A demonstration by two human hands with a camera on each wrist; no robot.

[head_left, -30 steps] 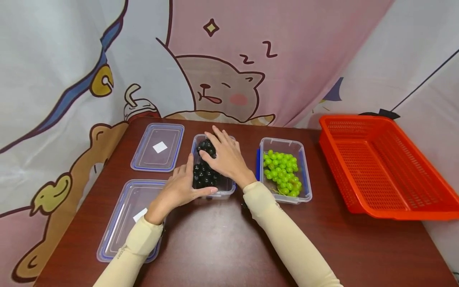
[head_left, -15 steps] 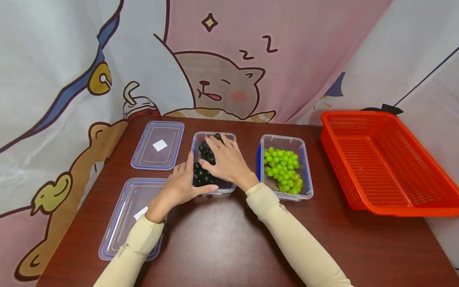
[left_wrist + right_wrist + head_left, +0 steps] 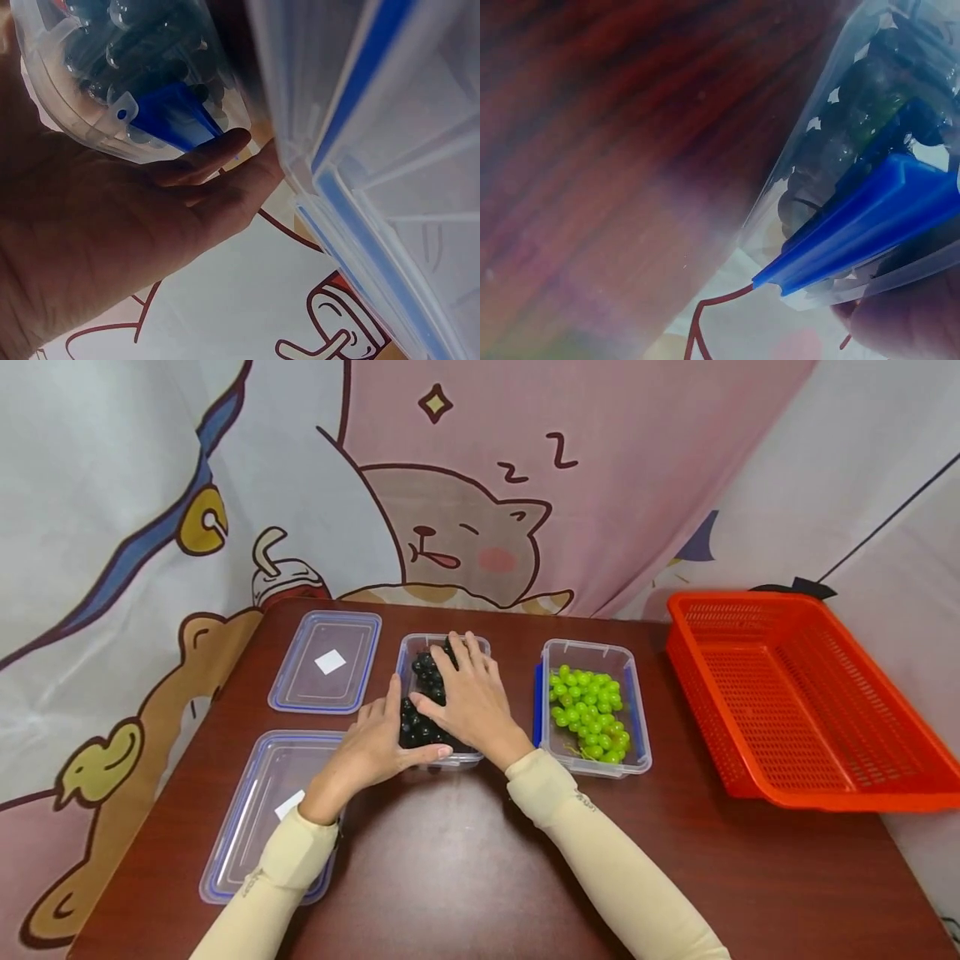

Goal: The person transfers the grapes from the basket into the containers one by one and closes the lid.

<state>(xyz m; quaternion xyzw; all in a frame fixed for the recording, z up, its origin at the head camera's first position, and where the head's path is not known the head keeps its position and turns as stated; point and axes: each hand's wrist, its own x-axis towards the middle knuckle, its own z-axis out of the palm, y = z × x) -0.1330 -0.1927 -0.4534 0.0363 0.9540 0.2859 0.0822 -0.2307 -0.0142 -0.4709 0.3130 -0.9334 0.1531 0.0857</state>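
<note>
Dark grapes (image 3: 417, 727) fill much of a clear plastic box (image 3: 463, 762) in the middle of the table. My right hand (image 3: 476, 697) lies over them with spread fingers, its fingertips near the box's far rim. It covers the right part of the bunch. Along the left side and front corner of the box, my left hand (image 3: 367, 747) rests with straight fingers, its thumb across the front rim. A blue latch (image 3: 176, 116) hangs beside the left fingers in the left wrist view. Another blue latch (image 3: 862, 225) shows on the box in the right wrist view.
To the right stands a second clear box (image 3: 637, 710) with green grapes (image 3: 592, 714). A large red basket (image 3: 750, 727) sits beyond it. Two clear lids lie on the left, a smaller lid (image 3: 352, 647) behind a larger lid (image 3: 247, 827). A printed curtain (image 3: 637, 460) hangs behind.
My right hand has shifted slightly over the dark grapes, and some now show beneath its fingertips at the far end. My left hand has stayed at the box's front left corner.
</note>
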